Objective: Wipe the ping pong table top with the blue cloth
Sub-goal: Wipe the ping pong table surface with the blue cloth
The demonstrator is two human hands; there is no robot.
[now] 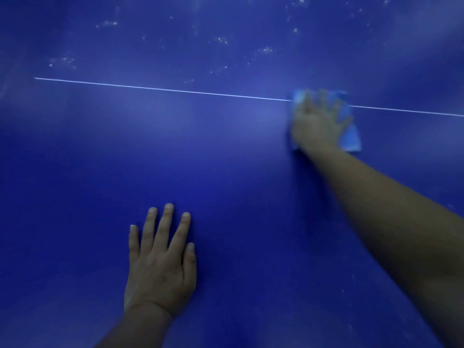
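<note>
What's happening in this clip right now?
A person is wiping a blue ping pong table. The right hand presses a blue cloth flat over the white line; it looks blurred. The left hand rests flat on the table nearer the person. Whitish specks show beyond the line.

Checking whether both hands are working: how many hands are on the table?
2. The left hand lies flat, fingers spread, on the dark blue ping pong table top near the person. The right hand, blurred, presses the light blue cloth over the thin white line.
</note>
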